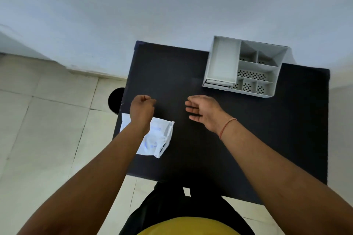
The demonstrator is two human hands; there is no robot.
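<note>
On my feed the left hand (142, 108) hovers over the table (229, 139) with its fingers curled into a fist, nothing visible inside it. The right hand (203, 109) hangs near it, fingers relaxed and spread, palm turned toward the left one. The white packet (152, 139) lies flat beneath the left wrist (partly hidden by the forearm), and a grey divided organizer (223, 61) stands beyond the right hand.
</note>
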